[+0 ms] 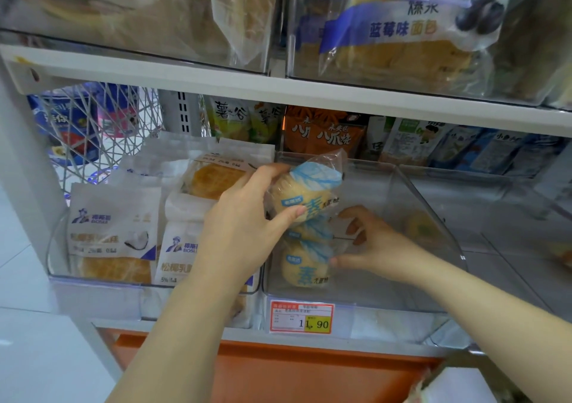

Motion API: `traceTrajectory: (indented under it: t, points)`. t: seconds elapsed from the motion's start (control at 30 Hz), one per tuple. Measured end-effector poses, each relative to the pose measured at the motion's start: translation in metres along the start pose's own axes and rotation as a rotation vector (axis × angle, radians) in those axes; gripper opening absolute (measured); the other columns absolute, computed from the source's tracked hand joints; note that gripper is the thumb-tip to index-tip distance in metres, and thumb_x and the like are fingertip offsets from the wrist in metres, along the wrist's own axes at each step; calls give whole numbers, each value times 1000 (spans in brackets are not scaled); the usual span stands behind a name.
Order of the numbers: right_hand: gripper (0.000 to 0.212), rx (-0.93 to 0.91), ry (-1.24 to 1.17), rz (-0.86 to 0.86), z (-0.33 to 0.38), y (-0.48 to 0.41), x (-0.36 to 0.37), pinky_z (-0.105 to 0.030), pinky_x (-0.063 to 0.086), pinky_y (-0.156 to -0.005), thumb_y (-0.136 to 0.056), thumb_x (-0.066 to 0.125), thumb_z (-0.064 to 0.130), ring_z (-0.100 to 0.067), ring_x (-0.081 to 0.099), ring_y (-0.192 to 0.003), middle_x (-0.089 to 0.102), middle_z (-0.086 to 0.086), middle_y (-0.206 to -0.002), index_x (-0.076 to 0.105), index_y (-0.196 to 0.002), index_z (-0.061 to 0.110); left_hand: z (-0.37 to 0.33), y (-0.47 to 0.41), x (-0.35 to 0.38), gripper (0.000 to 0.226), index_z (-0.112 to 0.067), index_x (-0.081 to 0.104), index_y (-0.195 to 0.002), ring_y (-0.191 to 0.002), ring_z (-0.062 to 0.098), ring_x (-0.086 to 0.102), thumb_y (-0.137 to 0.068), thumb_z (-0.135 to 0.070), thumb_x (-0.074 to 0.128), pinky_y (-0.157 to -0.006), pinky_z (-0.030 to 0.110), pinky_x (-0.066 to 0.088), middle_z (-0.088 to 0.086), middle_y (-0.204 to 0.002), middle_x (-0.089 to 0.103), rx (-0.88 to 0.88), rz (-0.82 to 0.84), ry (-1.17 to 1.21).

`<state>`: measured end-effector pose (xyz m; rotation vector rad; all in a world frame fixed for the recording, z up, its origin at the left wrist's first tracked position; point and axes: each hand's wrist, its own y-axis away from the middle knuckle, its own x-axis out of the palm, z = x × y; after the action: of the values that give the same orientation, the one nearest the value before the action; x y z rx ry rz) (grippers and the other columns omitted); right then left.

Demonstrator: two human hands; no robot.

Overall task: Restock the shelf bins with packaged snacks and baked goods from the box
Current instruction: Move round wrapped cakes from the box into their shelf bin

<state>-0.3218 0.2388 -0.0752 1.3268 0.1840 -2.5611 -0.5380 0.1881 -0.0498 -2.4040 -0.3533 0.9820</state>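
Judging from the head view, the only one given, the restocking is held to be under way and well short of finished. A wrapped bun pack (309,192) with blue lettering is gripped in the left hand (247,226), fingers over its top and thumb against its printed front. It is held at the left side of the clear middle bin (427,217), above the packs lying there.

At least two lower bun packs (305,268) of the same kind are stacked beneath it against the bin's left wall. The clear wrapper at their right edge is pinched by the right hand (374,244), thumb low and fingers curled above. They seem to be steadied or straightened so that the held pack can be seated on top.

Nothing is plainly seen in the rest of that bin, to the right of the stack. A pale yellow shape (421,229) showing through its right wall cannot be told as a pack or a reflection.

The neighbouring left bin (93,280) is well filled with white coconut-bread packs (111,226), and the upper shelf bins (387,62) are packed with bagged bread, so those are judged done. A far-right bin (510,204) appears largely bare, its contents blurred.

The box named in the task is not plainly in view, so how much stock is left cannot be told. A price tag (301,317) is fixed to the front of the middle bin.
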Motion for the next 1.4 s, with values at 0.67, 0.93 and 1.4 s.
traceTrajectory:
  t: [0.67,0.93,1.4]
  points:
    - [33,-157,157,126,26,16,7,-13,40,-60,-68,83,38,0,55,-77,56,18,-88,56,-87,31,4,-2,-8,49,-22,55,-131,-114,20,56,-87,-40,65,-97,47,45,-2,-122,61,84,40,-73]
    - [32,-193,249,180,26,7,20,-21,46,-71,-66,83,41,-3,53,-78,54,16,-86,55,-79,33,8,-2,-2,38,-21,58,-125,-110,21,57,-89,-32,63,-101,51,41,-1,-115,63,76,106,-117]
    - [20,-131,35,-275,-33,185,-77,-6,40,-64,-80,73,18,4,58,-73,64,19,-72,63,-81,35,-100,61,86,27,-22,66,-104,-89,14,60,-89,-30,45,-89,30,42,-8,-96,66,513,224,-39]
